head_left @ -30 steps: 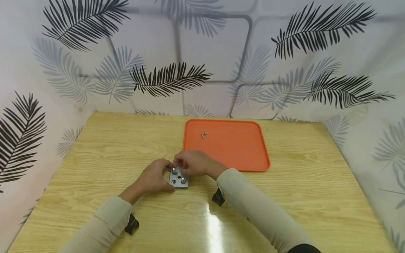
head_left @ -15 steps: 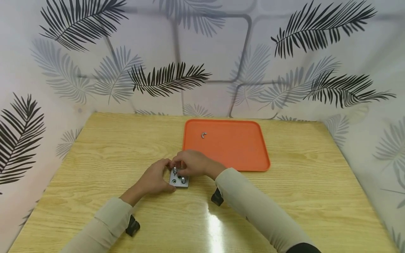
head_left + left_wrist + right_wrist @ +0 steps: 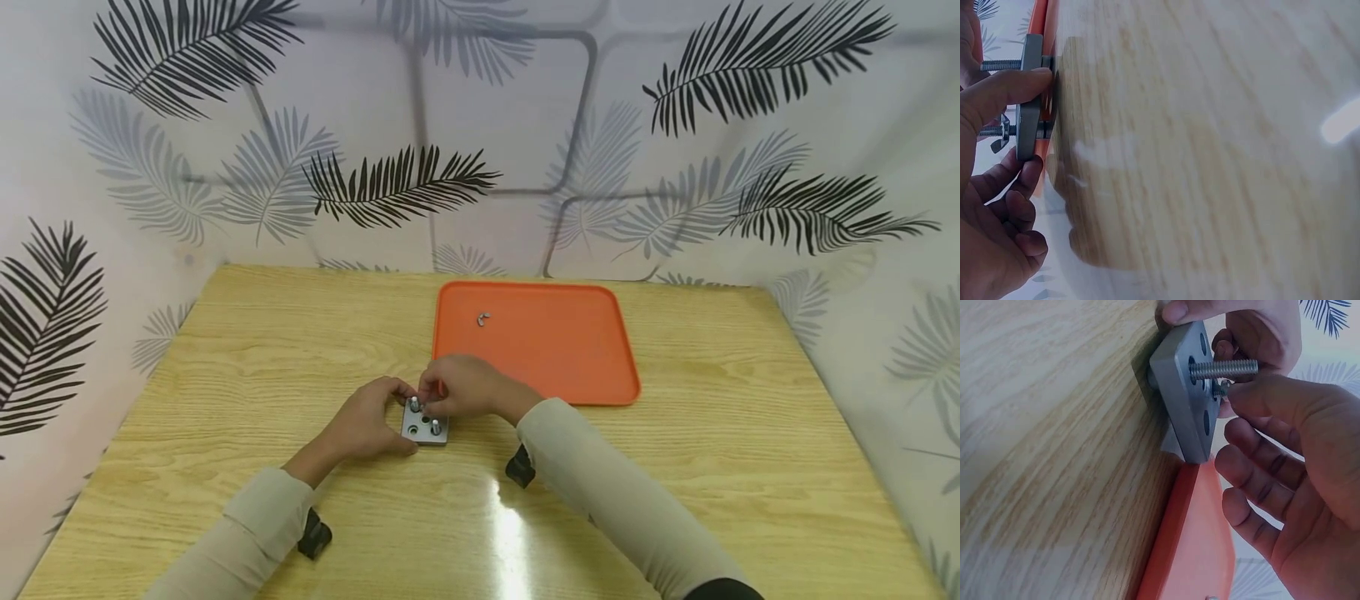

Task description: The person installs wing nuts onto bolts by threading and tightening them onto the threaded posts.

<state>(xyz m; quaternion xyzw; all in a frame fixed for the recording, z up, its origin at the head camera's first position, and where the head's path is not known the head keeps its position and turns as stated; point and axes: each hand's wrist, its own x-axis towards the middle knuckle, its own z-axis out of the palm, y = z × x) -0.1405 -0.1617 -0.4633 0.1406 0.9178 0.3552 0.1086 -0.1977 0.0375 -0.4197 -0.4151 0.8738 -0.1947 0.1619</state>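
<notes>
A small grey metal plate (image 3: 412,436) with several holes lies on the table, two threaded bolts standing up through it. My left hand (image 3: 365,421) grips its left side, thumb at the front edge and fingers at the back corner. On the far-left bolt sits a wing nut (image 3: 1004,132). My right hand (image 3: 465,386) has thumb and index at that wing nut in the right wrist view, pinching it at one wing; the contact is partly hidden. Its other fingers curl loosely. The near-right bolt (image 3: 1225,368) stands bare.
An orange tray (image 3: 555,350) lies behind and right of the plate. A second wing nut (image 3: 482,319) rests in its left part. The wooden table (image 3: 720,450) stretches to both sides, with a leaf-patterned cloth (image 3: 495,125) behind it.
My right fingers were around the top of the far-left bolt half a second ago and have shifted slightly to the right. The left hand and the plate stay in place.
</notes>
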